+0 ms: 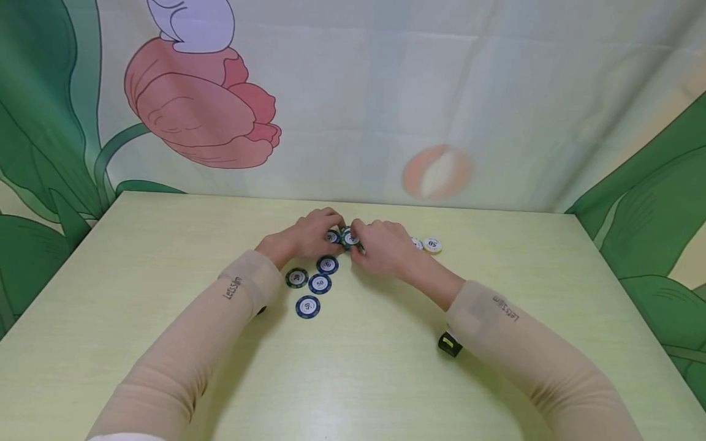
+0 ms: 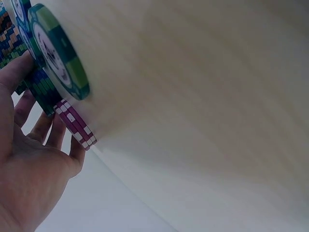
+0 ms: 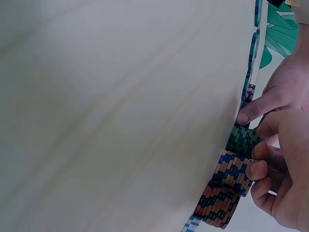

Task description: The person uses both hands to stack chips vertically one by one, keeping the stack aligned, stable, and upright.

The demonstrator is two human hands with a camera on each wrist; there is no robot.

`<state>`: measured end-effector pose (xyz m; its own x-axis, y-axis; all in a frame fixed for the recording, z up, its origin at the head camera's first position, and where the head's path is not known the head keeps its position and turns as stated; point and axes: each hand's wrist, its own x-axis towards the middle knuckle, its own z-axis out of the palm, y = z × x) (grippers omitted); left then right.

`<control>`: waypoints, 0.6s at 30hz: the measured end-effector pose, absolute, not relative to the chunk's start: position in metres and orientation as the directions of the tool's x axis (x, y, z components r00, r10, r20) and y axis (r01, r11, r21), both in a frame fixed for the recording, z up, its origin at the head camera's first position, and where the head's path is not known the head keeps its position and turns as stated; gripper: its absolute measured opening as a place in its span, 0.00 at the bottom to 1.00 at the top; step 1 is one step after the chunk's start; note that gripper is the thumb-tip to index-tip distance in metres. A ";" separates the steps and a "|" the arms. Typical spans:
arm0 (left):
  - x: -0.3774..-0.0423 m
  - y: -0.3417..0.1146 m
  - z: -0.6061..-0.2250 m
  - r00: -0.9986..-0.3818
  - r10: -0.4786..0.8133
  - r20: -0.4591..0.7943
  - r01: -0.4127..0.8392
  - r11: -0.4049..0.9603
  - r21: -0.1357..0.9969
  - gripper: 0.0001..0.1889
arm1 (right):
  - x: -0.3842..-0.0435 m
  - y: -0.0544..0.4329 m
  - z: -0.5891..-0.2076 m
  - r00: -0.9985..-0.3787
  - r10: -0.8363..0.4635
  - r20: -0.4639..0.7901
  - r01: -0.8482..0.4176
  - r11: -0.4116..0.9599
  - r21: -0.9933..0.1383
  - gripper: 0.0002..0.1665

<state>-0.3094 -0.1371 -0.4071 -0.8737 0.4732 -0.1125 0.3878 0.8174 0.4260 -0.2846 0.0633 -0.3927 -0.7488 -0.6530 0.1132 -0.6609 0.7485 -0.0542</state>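
Observation:
Both hands meet over a row of poker chip stacks near the table's far edge. My left hand [image 1: 309,236] grips a short stack of blue chips [image 1: 331,236] between thumb and fingers. My right hand [image 1: 383,246] has thumb and forefinger at either side of a green chip stack [image 1: 350,237], right beside the blue one. The right wrist view shows that green stack [image 3: 241,140] edge-on, with a blue and tan stack [image 3: 231,170] and a brown and dark stack [image 3: 217,205] along the row. A purple and white stack [image 2: 75,124] stands by my left fingers.
Loose blue chips [image 1: 307,307] and a dark green chip [image 1: 296,277] lie flat below my left hand. A yellow-edged white chip stack [image 1: 432,245] stands right of my right hand. A printed curtain [image 1: 358,122] hangs behind the table [image 1: 364,367].

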 end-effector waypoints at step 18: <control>-0.307 -0.136 -0.404 -0.875 0.466 -0.131 0.378 0.826 0.418 0.22 | -0.285 0.064 -0.394 -0.765 -0.624 0.162 -0.640 0.765 -0.071 0.10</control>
